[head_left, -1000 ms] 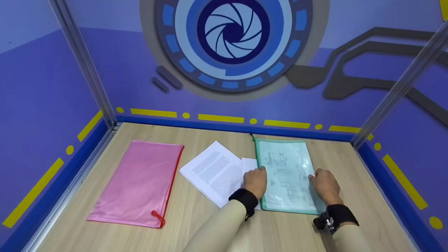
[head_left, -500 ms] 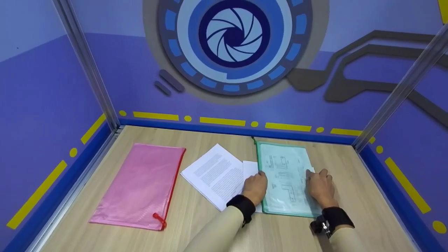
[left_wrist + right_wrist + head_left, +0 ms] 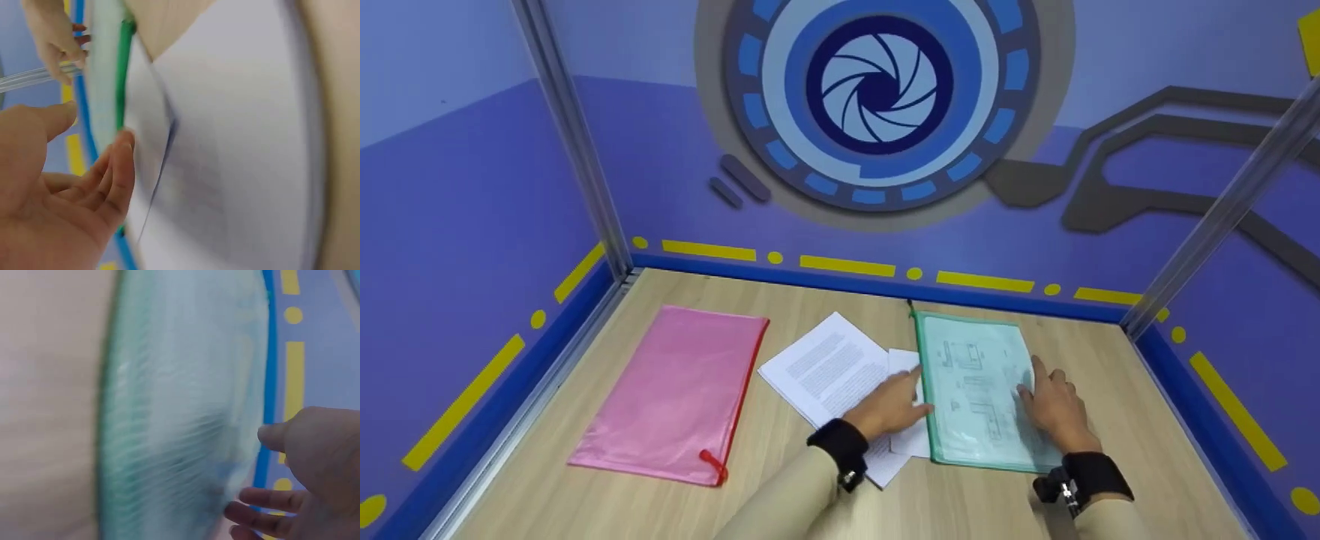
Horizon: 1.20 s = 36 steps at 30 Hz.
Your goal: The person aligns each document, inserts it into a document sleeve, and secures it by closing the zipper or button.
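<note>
A green zip pouch (image 3: 982,450) lies on the table with a sheet of line drawings showing through its clear front. My left hand (image 3: 889,403) hovers at the pouch's left edge, over the papers, its fingers loosely bent around nothing in the left wrist view. At the pouch's right edge is my right hand (image 3: 1054,406); thumb and fingers stand apart in the right wrist view, beside the pouch (image 3: 185,382). Printed sheets (image 3: 825,364) lie turned at an angle left of the pouch. On top of them, a smaller white paper (image 3: 911,442) reaches to the pouch's green zip edge.
To the left, a pink zip pouch (image 3: 675,390) with a red zip and red pull lies flat on the wooden table (image 3: 802,495). Blue-purple panels (image 3: 645,165) rise behind and at both sides, with metal posts (image 3: 585,150) in the corners.
My left hand has loosened and shifted left off the pouch edge, uncovering more of the smaller paper. My right hand's fingers have spread at the right edge. The head view has turned slightly.
</note>
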Each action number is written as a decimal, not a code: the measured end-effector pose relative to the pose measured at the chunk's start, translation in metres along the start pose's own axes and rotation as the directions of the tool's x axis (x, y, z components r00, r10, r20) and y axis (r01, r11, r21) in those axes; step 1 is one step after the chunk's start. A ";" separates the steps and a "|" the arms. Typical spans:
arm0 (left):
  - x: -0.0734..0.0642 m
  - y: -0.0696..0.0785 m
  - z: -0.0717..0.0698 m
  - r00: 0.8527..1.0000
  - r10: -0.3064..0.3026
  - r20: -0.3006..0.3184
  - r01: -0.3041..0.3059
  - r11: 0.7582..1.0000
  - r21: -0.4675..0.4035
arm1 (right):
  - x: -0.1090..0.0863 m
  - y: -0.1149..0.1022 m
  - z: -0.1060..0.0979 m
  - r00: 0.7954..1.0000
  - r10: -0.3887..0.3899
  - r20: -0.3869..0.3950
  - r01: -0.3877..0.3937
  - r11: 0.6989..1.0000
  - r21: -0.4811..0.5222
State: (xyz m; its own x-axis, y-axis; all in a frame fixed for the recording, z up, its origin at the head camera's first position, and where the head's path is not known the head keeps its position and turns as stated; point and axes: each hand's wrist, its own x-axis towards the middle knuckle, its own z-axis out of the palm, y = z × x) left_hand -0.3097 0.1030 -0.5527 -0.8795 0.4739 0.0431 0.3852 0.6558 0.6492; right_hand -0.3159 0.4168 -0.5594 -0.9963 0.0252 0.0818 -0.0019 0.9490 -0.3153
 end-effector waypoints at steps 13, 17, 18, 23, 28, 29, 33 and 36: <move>-0.066 -0.058 -0.104 0.960 -0.030 -0.280 0.154 0.888 0.433 | -0.020 -0.096 -0.009 0.956 -0.250 -0.152 0.249 0.968 -0.026; -0.085 -0.078 -0.104 0.943 -0.058 -0.327 0.202 0.881 0.427 | -0.026 -0.118 0.003 0.957 -0.267 -0.111 0.265 0.964 -0.033; -0.090 -0.081 -0.103 0.940 -0.068 -0.334 0.211 0.886 0.413 | -0.027 -0.122 0.006 0.957 -0.272 -0.103 0.269 0.962 -0.038; -0.106 -0.093 -0.100 0.936 -0.136 -0.325 0.257 0.895 0.365 | -0.033 -0.135 0.020 0.953 -0.285 -0.102 0.281 0.958 -0.057; -0.116 -0.100 -0.103 0.933 -0.147 -0.330 0.262 0.904 0.337 | -0.035 -0.138 0.028 0.950 -0.290 -0.115 0.284 0.956 -0.068; -0.118 -0.101 -0.104 0.931 -0.147 -0.335 0.262 0.907 0.330 | -0.035 -0.138 0.030 0.950 -0.290 -0.115 0.283 0.957 -0.070; -0.128 -0.108 -0.107 0.925 -0.171 -0.339 0.283 0.906 0.315 | -0.037 -0.136 0.036 0.954 -0.280 -0.104 0.274 0.959 -0.071; -0.133 -0.114 -0.109 0.922 -0.195 -0.335 0.301 0.905 0.301 | -0.037 -0.134 0.038 0.957 -0.271 -0.102 0.264 0.962 -0.077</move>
State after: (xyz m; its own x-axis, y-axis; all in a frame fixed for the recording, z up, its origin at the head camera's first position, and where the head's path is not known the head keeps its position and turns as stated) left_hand -0.2666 -0.0989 -0.5491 -0.9794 0.1119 0.1679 0.1681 0.9130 0.3718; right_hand -0.2820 0.2767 -0.5561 -0.9445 -0.2005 0.2602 -0.2578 0.9434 -0.2086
